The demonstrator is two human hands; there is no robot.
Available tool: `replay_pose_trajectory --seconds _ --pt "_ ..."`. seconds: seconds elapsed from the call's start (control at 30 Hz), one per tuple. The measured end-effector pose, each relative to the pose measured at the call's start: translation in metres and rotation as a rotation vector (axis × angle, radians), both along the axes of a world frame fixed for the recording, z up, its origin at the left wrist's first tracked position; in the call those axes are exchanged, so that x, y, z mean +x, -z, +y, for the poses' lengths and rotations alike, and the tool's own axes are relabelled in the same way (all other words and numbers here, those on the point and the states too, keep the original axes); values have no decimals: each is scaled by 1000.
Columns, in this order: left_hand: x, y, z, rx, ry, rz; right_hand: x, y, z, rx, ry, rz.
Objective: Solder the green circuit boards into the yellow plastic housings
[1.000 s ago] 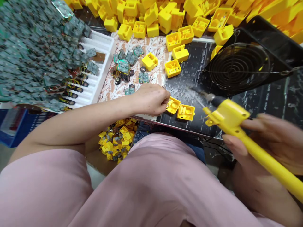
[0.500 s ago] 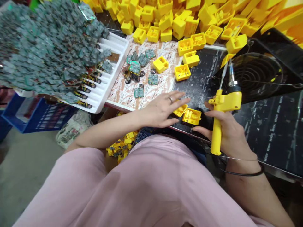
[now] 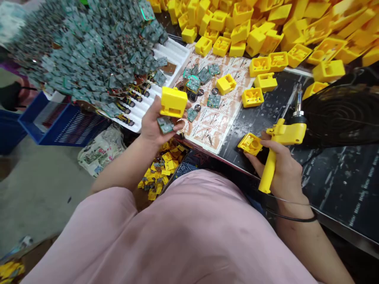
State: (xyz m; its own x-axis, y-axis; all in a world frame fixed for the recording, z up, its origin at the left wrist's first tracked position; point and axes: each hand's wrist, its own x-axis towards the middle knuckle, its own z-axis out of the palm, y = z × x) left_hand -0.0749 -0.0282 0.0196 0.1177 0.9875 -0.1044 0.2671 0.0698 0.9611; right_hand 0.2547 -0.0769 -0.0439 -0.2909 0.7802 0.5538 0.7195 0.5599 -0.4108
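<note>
My left hand (image 3: 154, 124) is raised over the near edge of the bench, fingers closed around a yellow plastic housing (image 3: 173, 102). A small green circuit board (image 3: 166, 124) lies against the same fingers, below the housing. My right hand (image 3: 284, 165) wraps a yellow soldering gun (image 3: 287, 133) whose metal tip points up and away. Between that hand's thumb and fingertips sits another open yellow housing (image 3: 250, 144), at the black mat's near edge. Loose circuit boards (image 3: 213, 101) and small round speaker-like parts lie on the patterned board beyond my left hand.
A white foam tray (image 3: 174, 59) heaped with wired circuit boards (image 3: 89, 59) stands at left above a blue crate (image 3: 59, 128). Yellow housings (image 3: 219, 19) pile along the back. A black fan-like grille (image 3: 340, 106) is at right. More yellow parts (image 3: 166, 165) fill a box below the bench edge.
My left hand has moved left from the mat and lifted a yellow housing, with a circuit board at its fingers. My right fingers have closed on the other housing. The view has shifted.
</note>
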Motion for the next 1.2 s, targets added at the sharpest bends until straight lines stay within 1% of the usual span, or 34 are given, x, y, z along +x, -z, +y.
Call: replay_pose_trajectory --seconds 0.1,0.17,0.2,0.3,0.37,0.43,0.5,0.57,0.6,0.63,0.67,0.73,0.77,0.83,0.87,0.93,0.97,1.0,1.03,1.07,1.1,1.17,1.2 --pt "1 8 3 -13 -33 29 -14 -10 5 56 24 -27" --pt "1 15 3 -10 -54 -36 -32 -20 10 77 -14 -11" --pt "1 18 3 -14 -85 -124 -44 -24 14 60 -65 21" --pt "0 25 1 -44 -193 -492 -86 -29 34 61 -241 -22" --pt "1 28 -1 -68 -206 -686 -112 -27 53 37 -339 -71" --pt "2 31 -5 -86 -175 -793 -133 -24 72 -128 -460 -197" --pt "0 35 -10 -86 -138 -835 -147 -21 85 -171 -493 -242" --pt "-5 38 -17 -66 -62 -846 -154 -19 93 -182 -501 -264" --pt "-10 38 -21 -42 9 -859 -156 -19 95 -186 -503 -273" --pt "-17 38 -26 -13 106 -873 -157 -18 96 -191 -503 -281" --pt "-26 36 -30 3 235 -870 -158 -18 97 -195 -502 -286" --pt "-49 30 -40 -7 493 -783 -158 -17 97 -203 -501 -291" --pt "-62 26 -45 -43 609 -682 -159 -16 98 -204 -500 -290" --pt "-87 19 -55 -102 726 -408 -158 -15 98 -203 -496 -279" --pt "-97 18 -60 -130 747 -206 -158 -14 99 -201 -494 -270" --pt "-106 20 -69 -152 712 295 -158 -13 99 -193 -498 -247" --pt "-105 22 -72 -138 672 542 -157 -12 99 -190 -502 -234" --pt "-99 26 -74 -96 628 724 -157 -11 99 -187 -508 -222" --pt "-90 29 -74 -23 576 831 -157 -10 99 -184 -514 -210" --pt "-78 32 -72 80 508 877 -157 -8 99 -184 -518 -199" --pt "-64 35 -67 204 414 871 -156 -8 99 -184 -521 -189" --pt "-37 38 -50 447 180 897 -153 -8 98 -184 -516 -167" --pt "-26 39 -40 531 119 940 -151 -9 97 -184 -505 -157"
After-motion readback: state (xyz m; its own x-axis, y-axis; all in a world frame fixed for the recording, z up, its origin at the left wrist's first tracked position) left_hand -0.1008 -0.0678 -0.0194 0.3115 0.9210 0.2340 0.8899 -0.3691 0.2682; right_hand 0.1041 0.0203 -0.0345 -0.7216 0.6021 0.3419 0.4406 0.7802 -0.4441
